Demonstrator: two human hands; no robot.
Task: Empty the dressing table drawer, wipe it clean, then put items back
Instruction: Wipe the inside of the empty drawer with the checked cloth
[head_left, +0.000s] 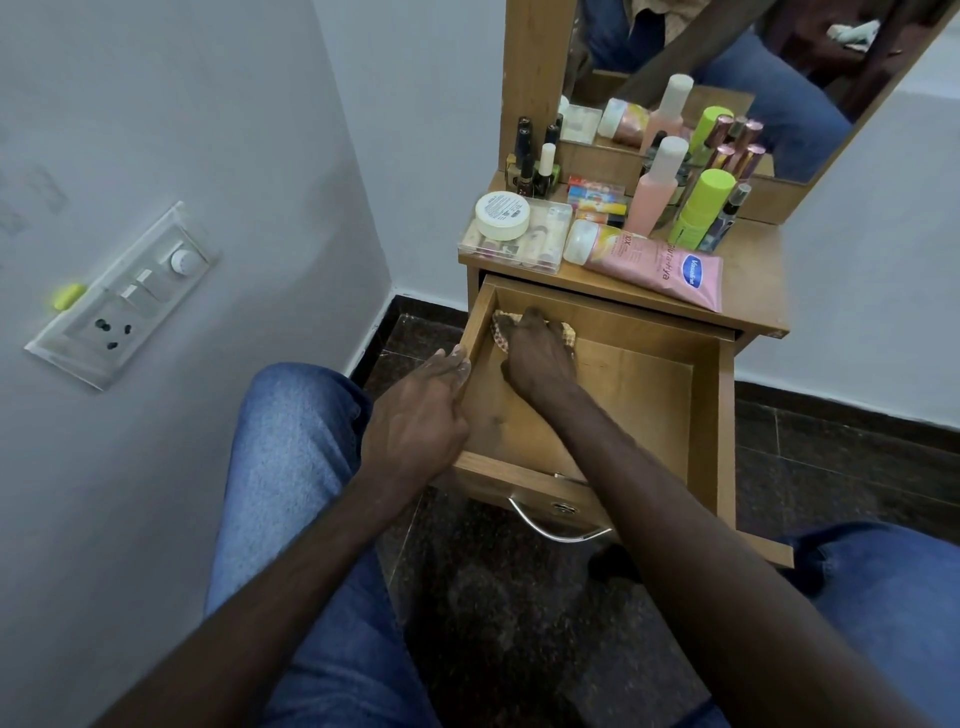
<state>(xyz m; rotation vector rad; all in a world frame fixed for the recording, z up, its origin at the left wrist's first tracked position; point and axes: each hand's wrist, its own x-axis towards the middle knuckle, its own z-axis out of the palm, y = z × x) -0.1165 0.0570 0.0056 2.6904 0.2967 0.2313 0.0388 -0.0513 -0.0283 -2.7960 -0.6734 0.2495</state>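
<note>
The wooden drawer of the dressing table stands pulled out, and nothing lies in it but a cloth. My right hand presses that patterned cloth onto the drawer floor at the far left corner. My left hand grips the drawer's left wall. On the tabletop stand the items: a pink lotion tube, a clear plastic box with a white jar on it, a pink bottle, a green bottle and several nail polish bottles.
A mirror rises behind the tabletop. A metal handle hangs on the drawer front. A white wall with a switchboard is on the left. My knees in blue jeans flank the drawer above a dark tiled floor.
</note>
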